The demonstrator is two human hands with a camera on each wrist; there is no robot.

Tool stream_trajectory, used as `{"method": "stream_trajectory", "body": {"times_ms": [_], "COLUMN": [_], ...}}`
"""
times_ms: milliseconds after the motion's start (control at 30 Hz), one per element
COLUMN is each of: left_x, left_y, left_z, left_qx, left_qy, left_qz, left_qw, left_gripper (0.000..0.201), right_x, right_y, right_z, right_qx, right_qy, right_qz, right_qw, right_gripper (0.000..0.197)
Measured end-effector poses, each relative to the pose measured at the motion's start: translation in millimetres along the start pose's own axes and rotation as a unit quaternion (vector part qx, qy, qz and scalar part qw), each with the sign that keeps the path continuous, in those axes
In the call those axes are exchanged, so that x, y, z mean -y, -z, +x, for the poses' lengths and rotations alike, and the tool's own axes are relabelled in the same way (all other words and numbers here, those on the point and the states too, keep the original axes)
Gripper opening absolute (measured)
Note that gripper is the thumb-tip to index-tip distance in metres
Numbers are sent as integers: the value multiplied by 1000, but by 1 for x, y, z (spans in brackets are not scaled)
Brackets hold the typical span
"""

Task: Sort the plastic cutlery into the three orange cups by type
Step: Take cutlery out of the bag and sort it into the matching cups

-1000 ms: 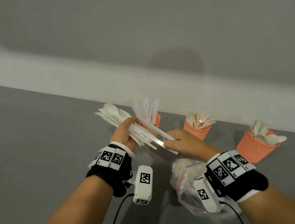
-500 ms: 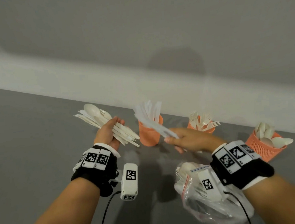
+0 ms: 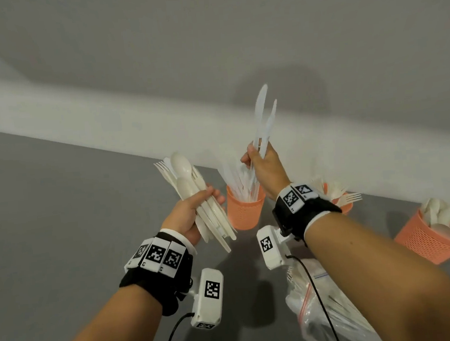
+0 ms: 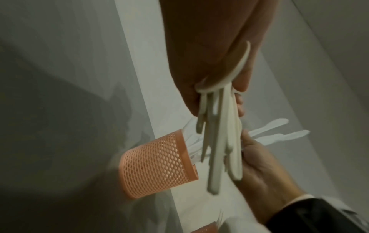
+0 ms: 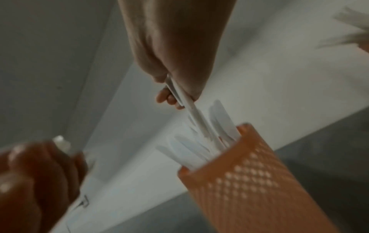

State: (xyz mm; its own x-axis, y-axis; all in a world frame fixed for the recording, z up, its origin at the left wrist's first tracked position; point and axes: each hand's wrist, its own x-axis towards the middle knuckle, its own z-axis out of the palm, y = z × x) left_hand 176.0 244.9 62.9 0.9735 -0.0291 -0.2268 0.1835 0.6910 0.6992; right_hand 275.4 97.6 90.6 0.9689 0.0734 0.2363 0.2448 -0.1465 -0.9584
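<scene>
My right hand (image 3: 256, 158) grips white plastic knives (image 3: 263, 119) upright, blades up, their handles dipping into the left orange mesh cup (image 3: 244, 211), which holds more knives. The right wrist view shows the knife handles (image 5: 196, 117) entering that cup (image 5: 251, 181). Just left of the cup, my left hand (image 3: 204, 201) holds a mixed bundle of spoons and forks (image 3: 183, 171); its handles (image 4: 219, 145) hang beside the cup (image 4: 157, 164). The fork cup (image 3: 343, 204) is partly hidden behind my right wrist. The spoon cup (image 3: 433, 237) stands at the far right.
A clear plastic bag (image 3: 321, 313) with more cutlery lies on the grey table (image 3: 60, 210) under my right forearm. A white wall ledge (image 3: 107, 120) runs right behind the cups. Cables hang from both wrist cameras.
My right hand has risen from low over the table and turned its knives upright over the left cup. My left hand has carried its bundle rightward, closer to that cup.
</scene>
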Motion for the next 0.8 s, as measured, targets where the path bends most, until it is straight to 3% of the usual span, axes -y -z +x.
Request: {"method": "stream_trajectory", "body": {"times_ms": [100, 267, 433, 500, 633, 800], "left_x": [-1, 3, 10, 13, 17, 17], "left_y": [3, 0, -6, -8, -19, -24], "left_z": [1, 2, 4, 4, 0, -8], "left_qx": [15, 51, 25, 10, 10, 27], "left_qy": [5, 16, -13, -22, -37, 14], "left_qz": [10, 17, 81, 123, 161, 119], "left_qw": [1000, 998, 996, 992, 986, 992], "left_gripper": [7, 23, 5, 6, 20, 29], "right_x": [-25, -32, -4, 17, 39, 28], "right_y": [-3, 4, 11, 10, -3, -2], "right_z": [-4, -5, -12, -25, -57, -74], "right_qx": [22, 13, -48, -7, 155, 156], "right_qy": [-21, 6, 130, 161, 102, 85], "right_qz": [-34, -86, -173, -144, -162, -220], "right_qw": [999, 996, 975, 976, 969, 959], "right_gripper": [22, 30, 29, 16, 10, 17]}}
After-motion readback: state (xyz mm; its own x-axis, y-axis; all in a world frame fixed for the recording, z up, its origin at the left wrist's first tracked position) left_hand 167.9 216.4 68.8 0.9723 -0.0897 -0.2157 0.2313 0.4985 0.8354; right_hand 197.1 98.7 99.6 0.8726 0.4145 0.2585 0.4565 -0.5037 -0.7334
